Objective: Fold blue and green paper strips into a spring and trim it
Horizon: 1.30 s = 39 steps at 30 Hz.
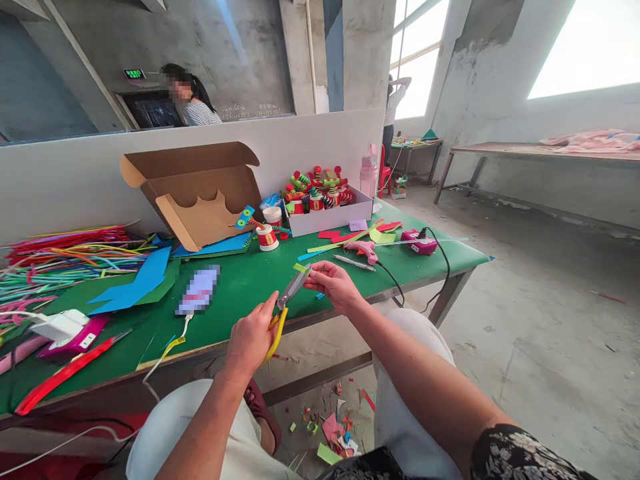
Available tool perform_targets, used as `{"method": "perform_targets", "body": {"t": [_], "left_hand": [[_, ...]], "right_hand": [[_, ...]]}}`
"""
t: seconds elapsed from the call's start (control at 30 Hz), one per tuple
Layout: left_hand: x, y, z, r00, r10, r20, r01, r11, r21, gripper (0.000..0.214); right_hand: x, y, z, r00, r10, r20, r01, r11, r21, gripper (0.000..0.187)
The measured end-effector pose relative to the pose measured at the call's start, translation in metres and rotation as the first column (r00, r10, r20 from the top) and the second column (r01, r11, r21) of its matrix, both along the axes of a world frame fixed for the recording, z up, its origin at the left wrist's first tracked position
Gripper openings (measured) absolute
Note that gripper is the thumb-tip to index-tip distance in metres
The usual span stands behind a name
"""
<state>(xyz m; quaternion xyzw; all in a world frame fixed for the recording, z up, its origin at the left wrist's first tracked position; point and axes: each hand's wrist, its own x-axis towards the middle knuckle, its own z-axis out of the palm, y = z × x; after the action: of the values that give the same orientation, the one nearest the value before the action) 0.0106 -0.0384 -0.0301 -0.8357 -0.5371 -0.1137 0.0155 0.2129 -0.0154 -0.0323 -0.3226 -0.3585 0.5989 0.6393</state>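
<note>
In the head view my left hand (253,337) is closed around the yellow handles of a pair of scissors (293,288). The blades point up and away, toward a small piece of light green paper (301,268). My right hand (334,285) pinches that paper near the blade tips, thumb and fingertips together. Whether the blades touch the paper or are cutting it, I cannot tell. Beyond my hands stands a red and white paper cup (267,238) with coiled pipe-cleaner arms. A pink glue gun (363,250) and a pen (355,263) lie past my right hand.
On the green table (240,283) are a phone (199,291), bundled pipe cleaners (75,260), a red craft knife (67,375) and blue paper (137,283). Behind stand a cardboard box (200,187) and a white box of cup figures (327,219). Paper scraps (335,430) litter the floor.
</note>
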Motion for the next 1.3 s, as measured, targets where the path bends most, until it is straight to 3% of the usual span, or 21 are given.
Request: {"method": "perform_targets", "body": {"t": [1.0,1.17,1.3], "left_hand": [[-0.001,0.001,-0.003,1.0,-0.008,0.023,0.008,1.0,0.001,0.05],[-0.004,0.006,-0.004,0.996,-0.02,0.085,0.02,1.0,0.001,0.049],[-0.012,0.014,0.004,0.985,0.121,0.126,-0.128,0.991,0.045,0.047]], "right_hand": [[0.001,0.0,-0.001,1.0,-0.008,0.02,0.009,0.999,-0.034,0.034],[0.001,0.001,-0.004,0.999,-0.01,0.033,0.011,0.999,-0.037,0.032],[0.003,0.002,-0.004,0.999,0.028,-0.043,-0.03,0.999,-0.039,0.03]]}}
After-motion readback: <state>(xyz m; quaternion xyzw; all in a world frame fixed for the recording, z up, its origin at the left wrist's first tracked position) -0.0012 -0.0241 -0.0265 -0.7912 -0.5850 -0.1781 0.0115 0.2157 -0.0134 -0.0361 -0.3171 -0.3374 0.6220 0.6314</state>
